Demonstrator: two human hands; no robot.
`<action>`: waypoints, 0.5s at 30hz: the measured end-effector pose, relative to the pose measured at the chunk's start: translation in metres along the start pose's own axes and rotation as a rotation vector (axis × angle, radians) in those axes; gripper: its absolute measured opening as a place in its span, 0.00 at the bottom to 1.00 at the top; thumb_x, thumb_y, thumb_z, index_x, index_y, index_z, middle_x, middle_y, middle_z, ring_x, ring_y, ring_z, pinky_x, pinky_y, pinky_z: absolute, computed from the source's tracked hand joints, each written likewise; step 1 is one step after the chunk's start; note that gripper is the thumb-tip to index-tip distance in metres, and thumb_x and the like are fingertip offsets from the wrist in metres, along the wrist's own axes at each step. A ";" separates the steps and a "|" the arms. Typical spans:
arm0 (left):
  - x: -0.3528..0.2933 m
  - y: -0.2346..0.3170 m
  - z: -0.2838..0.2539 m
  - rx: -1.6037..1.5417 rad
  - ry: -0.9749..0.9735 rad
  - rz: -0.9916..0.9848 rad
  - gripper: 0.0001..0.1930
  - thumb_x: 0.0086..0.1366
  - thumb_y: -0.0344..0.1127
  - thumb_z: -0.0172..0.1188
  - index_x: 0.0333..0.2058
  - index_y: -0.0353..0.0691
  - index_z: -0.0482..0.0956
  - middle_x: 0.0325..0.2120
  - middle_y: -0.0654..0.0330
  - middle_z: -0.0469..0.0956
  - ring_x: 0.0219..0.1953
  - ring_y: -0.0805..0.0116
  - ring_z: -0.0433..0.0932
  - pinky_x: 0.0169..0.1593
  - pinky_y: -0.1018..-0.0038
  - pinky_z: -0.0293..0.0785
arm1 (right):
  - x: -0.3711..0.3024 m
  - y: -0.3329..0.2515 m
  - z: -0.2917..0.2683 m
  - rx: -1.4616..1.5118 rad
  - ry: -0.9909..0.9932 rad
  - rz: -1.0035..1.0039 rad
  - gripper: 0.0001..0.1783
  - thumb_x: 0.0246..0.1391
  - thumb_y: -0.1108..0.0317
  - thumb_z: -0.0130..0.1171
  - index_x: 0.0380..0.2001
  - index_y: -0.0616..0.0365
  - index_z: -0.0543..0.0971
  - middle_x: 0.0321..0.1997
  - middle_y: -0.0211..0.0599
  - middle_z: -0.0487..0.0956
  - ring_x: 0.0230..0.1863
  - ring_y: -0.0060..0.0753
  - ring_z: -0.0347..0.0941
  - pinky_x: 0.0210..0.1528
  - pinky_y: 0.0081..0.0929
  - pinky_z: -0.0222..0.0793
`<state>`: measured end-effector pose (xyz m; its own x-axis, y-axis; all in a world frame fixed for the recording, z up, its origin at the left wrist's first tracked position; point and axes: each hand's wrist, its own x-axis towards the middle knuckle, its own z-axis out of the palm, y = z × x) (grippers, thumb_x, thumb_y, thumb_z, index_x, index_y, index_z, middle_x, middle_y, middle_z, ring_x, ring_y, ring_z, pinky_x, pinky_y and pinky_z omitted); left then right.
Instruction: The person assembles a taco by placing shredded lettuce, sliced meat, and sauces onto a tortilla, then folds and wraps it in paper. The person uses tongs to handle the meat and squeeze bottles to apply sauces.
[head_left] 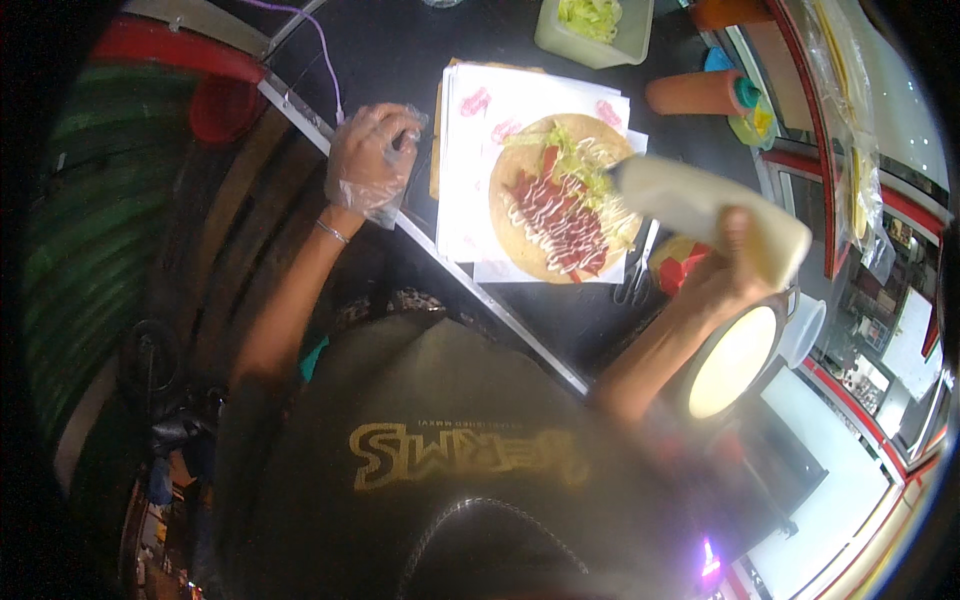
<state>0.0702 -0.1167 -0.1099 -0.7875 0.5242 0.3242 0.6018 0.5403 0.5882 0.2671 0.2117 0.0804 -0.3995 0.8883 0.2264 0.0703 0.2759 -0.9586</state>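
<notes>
A flat round wrap lies on white paper, topped with reddish-brown meat strips, shredded lettuce and zigzag lines of white sauce. Gripped in my right hand, a pale squeeze bottle tilts over the wrap's right side, its dark tip pointing left. My left hand, in a clear plastic glove, is held with curled fingers at the counter's edge, left of the paper. Nothing shows inside those fingers.
Black-handled tongs lie right of the wrap. Beyond it are a lettuce tub and an orange bottle with a teal cap. A round pot stands by my right forearm. A metal strip edges the dark counter.
</notes>
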 end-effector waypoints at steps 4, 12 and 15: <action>-0.002 0.000 0.001 -0.036 0.008 -0.006 0.09 0.64 0.30 0.71 0.43 0.47 0.90 0.49 0.62 0.89 0.52 0.52 0.86 0.57 0.54 0.83 | -0.001 0.005 0.023 -0.079 -0.119 -0.170 0.24 0.45 0.69 0.90 0.42 0.69 0.89 0.38 0.45 0.91 0.36 0.37 0.88 0.45 0.35 0.85; -0.004 0.002 0.002 0.003 -0.012 -0.061 0.08 0.64 0.31 0.72 0.42 0.47 0.91 0.48 0.61 0.89 0.51 0.51 0.86 0.58 0.55 0.83 | -0.008 0.007 0.031 -0.006 -0.215 -0.111 0.26 0.43 0.69 0.91 0.43 0.68 0.89 0.38 0.45 0.91 0.37 0.36 0.88 0.47 0.33 0.84; -0.001 0.000 0.002 0.003 0.012 -0.013 0.06 0.67 0.32 0.71 0.42 0.47 0.91 0.48 0.60 0.89 0.51 0.51 0.86 0.58 0.55 0.83 | -0.004 0.003 0.018 -0.068 -0.165 -0.167 0.25 0.42 0.68 0.91 0.41 0.69 0.89 0.36 0.47 0.91 0.34 0.37 0.87 0.43 0.33 0.84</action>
<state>0.0715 -0.1157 -0.1118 -0.7971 0.5087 0.3254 0.5915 0.5495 0.5900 0.2525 0.2029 0.0734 -0.5547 0.7574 0.3444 0.0499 0.4435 -0.8949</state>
